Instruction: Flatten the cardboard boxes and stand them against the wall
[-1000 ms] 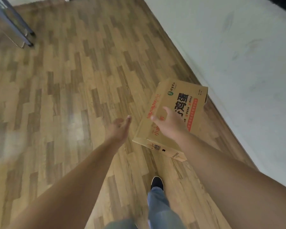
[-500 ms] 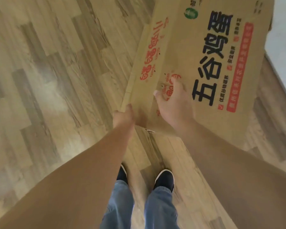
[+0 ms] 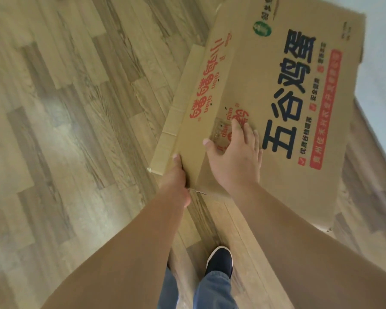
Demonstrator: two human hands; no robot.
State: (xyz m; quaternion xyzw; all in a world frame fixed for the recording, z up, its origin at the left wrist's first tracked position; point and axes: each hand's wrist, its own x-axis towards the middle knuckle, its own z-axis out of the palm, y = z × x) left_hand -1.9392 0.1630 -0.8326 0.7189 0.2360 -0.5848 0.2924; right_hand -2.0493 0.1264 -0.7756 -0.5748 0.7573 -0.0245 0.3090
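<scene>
The cardboard box (image 3: 265,121) sits tilted on the wood floor (image 3: 65,130) by the white wall (image 3: 383,52), plain brown with big black characters, red lettering and a green round logo. The left hand (image 3: 176,184) grips its near corner edge, fingers curled under. The right hand (image 3: 236,157) lies flat on the printed face, fingers spread.
</scene>
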